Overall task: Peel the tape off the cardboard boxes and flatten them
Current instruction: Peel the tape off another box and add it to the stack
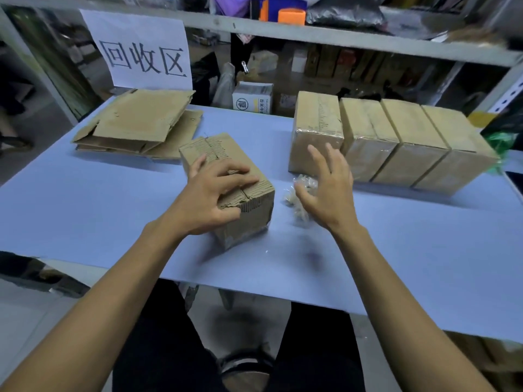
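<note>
Metal shelving [339, 38] crammed with goods backs the pale blue worktop [85, 210], and a white paper sign [141, 49] hangs from it at the far left corner. I see my left hand [210, 198] gripping the top of a small cardboard box [249, 213] near the worktop's middle, fingers curled over its torn flaps. My right hand [328, 188] hovers spread wide, holding nothing, just above a crumpled wad of clear tape [297, 202] lying beside that box. Flattened cardboard [135, 123] is stacked toward the far left edge. Four sealed boxes [396, 142] stand touching in a row toward the right edge.
</note>
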The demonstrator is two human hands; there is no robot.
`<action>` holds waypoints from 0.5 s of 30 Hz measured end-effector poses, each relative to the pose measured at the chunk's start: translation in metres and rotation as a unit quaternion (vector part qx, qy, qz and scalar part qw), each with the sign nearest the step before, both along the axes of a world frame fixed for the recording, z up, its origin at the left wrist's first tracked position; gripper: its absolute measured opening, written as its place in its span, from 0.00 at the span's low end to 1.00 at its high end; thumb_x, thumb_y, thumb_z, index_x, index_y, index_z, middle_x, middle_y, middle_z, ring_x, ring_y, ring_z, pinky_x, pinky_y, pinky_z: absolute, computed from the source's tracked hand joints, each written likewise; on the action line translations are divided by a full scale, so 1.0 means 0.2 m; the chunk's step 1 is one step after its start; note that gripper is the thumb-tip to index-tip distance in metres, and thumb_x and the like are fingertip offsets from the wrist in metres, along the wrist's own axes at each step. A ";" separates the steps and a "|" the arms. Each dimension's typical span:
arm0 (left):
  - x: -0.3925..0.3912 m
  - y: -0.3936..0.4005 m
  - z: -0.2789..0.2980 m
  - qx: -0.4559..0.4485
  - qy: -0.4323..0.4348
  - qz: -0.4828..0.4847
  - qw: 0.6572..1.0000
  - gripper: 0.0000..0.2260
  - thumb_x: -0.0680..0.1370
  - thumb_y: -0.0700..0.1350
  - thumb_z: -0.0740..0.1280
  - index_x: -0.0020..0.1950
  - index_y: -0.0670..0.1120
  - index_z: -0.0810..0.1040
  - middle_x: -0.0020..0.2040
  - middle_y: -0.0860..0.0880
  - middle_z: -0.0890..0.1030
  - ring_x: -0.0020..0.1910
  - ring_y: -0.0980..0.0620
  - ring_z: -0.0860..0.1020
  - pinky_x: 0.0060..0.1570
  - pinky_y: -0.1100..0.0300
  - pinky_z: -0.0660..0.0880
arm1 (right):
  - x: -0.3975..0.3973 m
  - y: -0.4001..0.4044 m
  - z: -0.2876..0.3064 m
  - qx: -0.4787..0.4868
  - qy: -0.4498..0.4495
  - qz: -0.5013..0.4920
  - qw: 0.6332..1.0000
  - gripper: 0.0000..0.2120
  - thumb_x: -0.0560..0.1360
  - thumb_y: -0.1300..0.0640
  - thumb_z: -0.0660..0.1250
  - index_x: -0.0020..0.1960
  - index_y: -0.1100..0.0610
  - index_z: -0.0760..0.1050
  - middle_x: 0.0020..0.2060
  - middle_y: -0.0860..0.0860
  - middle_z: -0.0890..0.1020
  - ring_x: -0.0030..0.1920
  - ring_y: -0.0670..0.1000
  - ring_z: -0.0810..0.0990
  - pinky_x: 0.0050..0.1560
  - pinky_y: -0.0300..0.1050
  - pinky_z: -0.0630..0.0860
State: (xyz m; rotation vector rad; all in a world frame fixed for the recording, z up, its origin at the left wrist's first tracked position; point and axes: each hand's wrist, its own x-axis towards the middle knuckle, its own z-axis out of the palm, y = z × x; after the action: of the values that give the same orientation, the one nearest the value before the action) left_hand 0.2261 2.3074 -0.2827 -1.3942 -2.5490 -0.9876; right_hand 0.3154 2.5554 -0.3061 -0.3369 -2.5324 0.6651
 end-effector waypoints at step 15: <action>0.09 -0.38 -0.02 0.060 -0.147 0.073 0.985 0.42 0.71 0.33 0.65 0.77 0.65 0.59 0.78 0.52 0.54 0.79 0.56 0.54 0.72 0.53 0.64 | -0.02 -0.51 -0.04 -0.223 0.186 0.079 0.954 0.06 0.74 0.63 0.73 0.48 0.55 0.80 0.48 0.44 0.84 0.50 0.41 0.82 0.42 0.34 0.78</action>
State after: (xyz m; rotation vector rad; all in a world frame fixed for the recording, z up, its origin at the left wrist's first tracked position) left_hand 0.2443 2.2312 -0.2867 -1.0841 -2.6876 -1.3848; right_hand 0.3114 2.4534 -0.3142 -0.1397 -2.0485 1.2418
